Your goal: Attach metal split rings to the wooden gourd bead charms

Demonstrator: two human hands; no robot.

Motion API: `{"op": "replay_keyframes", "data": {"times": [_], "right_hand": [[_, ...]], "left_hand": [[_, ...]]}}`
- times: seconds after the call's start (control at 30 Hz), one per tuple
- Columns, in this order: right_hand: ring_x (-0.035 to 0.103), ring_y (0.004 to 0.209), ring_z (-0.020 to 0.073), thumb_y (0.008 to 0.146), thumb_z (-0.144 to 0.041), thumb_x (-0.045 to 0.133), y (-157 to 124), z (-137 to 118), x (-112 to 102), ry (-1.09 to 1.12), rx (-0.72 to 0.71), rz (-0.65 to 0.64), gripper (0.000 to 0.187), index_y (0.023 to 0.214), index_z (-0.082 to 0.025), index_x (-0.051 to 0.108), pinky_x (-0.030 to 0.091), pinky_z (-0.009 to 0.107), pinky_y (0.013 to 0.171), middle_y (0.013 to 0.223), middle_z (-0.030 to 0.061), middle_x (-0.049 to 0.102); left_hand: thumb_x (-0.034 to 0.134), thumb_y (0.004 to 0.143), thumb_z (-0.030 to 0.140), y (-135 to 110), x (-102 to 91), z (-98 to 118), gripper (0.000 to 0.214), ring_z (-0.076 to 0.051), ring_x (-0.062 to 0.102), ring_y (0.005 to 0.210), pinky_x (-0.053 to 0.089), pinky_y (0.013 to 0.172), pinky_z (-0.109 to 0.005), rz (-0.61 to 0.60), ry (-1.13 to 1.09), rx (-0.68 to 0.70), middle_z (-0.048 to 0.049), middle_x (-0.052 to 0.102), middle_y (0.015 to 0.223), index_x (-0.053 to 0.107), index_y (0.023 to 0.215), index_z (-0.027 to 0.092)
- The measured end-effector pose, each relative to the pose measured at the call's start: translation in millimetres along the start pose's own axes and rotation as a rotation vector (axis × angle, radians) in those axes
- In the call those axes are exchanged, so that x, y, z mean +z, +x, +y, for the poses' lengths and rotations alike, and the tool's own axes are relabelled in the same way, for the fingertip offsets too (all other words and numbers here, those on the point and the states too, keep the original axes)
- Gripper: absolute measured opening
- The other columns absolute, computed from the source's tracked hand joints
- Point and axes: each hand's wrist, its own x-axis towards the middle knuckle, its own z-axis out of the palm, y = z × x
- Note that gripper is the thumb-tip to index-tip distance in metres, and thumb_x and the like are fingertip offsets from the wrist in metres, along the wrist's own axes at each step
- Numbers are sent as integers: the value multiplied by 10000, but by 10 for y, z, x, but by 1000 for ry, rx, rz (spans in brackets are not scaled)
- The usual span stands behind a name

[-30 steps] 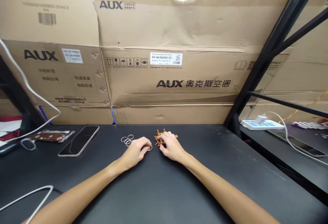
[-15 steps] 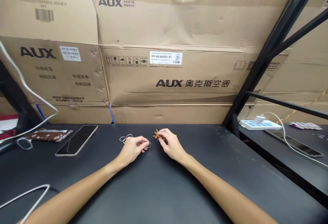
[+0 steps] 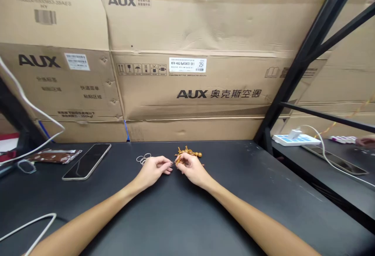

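Note:
My left hand [image 3: 155,170] is closed in a pinch, with a small metal ring [image 3: 172,163] just showing at the fingertips. Opposite it, my right hand [image 3: 191,169] pinches a small amber-brown pendant [image 3: 177,162], mostly covered by the fingers. The two sets of fingertips are close together, and whether ring and pendant touch I cannot tell. Behind my right hand lies a heap of amber-brown, gourd-like beaded pendants [image 3: 196,153]. Several loose metal rings [image 3: 143,157] lie on the table just beyond my left hand.
A phone [image 3: 88,162] and a brown packet [image 3: 55,156] lie on the dark table [image 3: 164,221] at left, near white cables [image 3: 43,217]. Cardboard [image 3: 187,107] stands along the back. Beyond the black frame [image 3: 293,61] at right are a power strip [image 3: 295,140] and another person's hand [image 3: 366,141].
My right hand has drawn a pendant from the heap and brought it toward my left fingertips. More of the heap shows now. A person's hand has appeared at far right.

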Motion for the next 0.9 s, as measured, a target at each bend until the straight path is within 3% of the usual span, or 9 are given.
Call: {"op": "replay_keyframes", "data": {"times": [0.3, 0.4, 0.6, 0.9], "right_hand": [[656, 727, 167, 765, -420, 661, -31, -21, 30, 169, 66, -61, 312, 943, -185, 559, 519, 276, 592, 803, 27, 642], [664, 752, 171, 752, -431, 685, -37, -4, 58, 222, 56, -71, 336, 928, -194, 525, 523, 269, 585, 814, 25, 647], [665, 720, 160, 755, -442, 694, -50, -4, 86, 266, 61, -95, 341, 870, -200, 483, 516, 259, 571, 799, 12, 648], [660, 696, 159, 780, -426, 655, -70, -62, 79, 162, 38, -54, 293, 869, -208, 481, 517, 259, 557, 763, 2, 637]], "left_hand": [[583, 841, 385, -31, -10, 19, 253, -194, 699, 729, 572, 690, -285, 110, 109, 97, -44, 724, 754, 685, 832, 154], [589, 840, 375, -48, 8, 39, 231, -195, 703, 752, 572, 750, -306, 108, 93, 113, -42, 737, 809, 684, 842, 164], [596, 839, 352, -72, 21, 56, 223, -233, 661, 1007, 528, 892, -343, 95, 84, 165, -95, 703, 1067, 692, 786, 157], [599, 836, 328, -76, 22, 65, 219, -227, 668, 975, 518, 903, -346, 36, 96, 175, -106, 683, 1122, 706, 760, 153]]}}
